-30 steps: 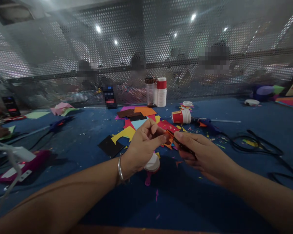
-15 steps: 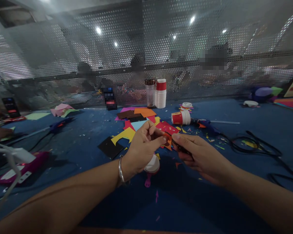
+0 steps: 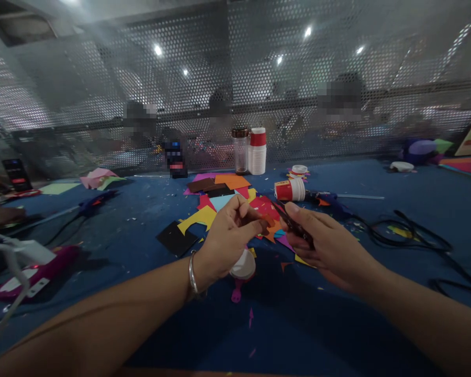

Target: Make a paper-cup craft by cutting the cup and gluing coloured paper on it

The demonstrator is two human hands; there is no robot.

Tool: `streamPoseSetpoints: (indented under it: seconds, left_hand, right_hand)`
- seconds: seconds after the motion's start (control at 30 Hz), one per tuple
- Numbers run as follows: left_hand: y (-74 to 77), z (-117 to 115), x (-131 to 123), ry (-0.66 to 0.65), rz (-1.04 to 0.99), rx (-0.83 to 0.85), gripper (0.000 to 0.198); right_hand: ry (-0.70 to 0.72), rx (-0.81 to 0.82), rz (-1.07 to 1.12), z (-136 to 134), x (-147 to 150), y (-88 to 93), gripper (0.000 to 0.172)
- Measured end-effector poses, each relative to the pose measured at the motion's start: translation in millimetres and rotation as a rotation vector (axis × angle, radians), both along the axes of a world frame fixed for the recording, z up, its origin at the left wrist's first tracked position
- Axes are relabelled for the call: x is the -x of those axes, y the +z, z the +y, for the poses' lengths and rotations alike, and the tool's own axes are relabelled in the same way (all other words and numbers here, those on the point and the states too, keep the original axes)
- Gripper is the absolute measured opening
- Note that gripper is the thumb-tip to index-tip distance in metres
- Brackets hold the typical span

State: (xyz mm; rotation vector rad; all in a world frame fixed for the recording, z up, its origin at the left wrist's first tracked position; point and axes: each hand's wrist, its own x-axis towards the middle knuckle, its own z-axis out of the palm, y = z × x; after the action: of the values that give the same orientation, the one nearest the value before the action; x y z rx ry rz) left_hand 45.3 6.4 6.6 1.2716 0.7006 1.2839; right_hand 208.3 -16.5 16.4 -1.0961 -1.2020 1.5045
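Note:
Between the thumb and fingers of my left hand (image 3: 231, 238) is a small piece of orange paper (image 3: 267, 221). My right hand (image 3: 325, 238) is closed around dark scissors (image 3: 298, 228), their tip pointing up and left, just apart from the paper. My fingers cover much of the scissors. Below my left wrist stands a small cup with a white lid (image 3: 243, 266), and a magenta paper shape (image 3: 236, 294) sticks out at its base. Coloured paper sheets, among them a yellow cut-out (image 3: 198, 219) and a black square (image 3: 176, 238), lie beyond my hands.
A tipped red-and-white paper cup (image 3: 290, 189) lies by a blue glue gun (image 3: 332, 203) with a looping black cord (image 3: 408, 241). Stacked cups (image 3: 257, 154) and a clear bottle (image 3: 241, 154) stand at the perforated screen. At left are another glue gun (image 3: 96, 201) and a magenta power strip (image 3: 55, 269).
My right hand has drawn the scissors slightly away from the orange paper and tilted them upward. My left hand stays nearly in place with the paper.

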Motion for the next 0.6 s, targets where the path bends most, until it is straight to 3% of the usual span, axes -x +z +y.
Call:
streamPoseSetpoints:
  seconds: [0.27, 0.43, 0.5, 0.6]
  left_hand:
    - [-1.7, 0.7, 5.5, -0.005, 0.264, -0.195, 0.029]
    - [-2.0, -5.0, 5.0, -0.035, 0.331, -0.273, 0.033]
    - [-1.2, -4.9, 3.9, -0.042, 0.298, -0.22, 0.036]
    - [1.4, -1.2, 2.6, -0.099, 0.111, 0.049, 0.031]
  right_hand:
    - [-0.008, -0.296, -0.241, 2.4, -2.2, 0.0, 0.037]
    - [0.046, -0.329, -0.323, 5.3, -4.3, -2.3, 0.027]
    - [0.022, -0.324, -0.318, 4.9, -3.7, -0.1, 0.025]
    - [-0.017, -0.309, -0.258, 2.8, -1.7, 4.8, 0.024]
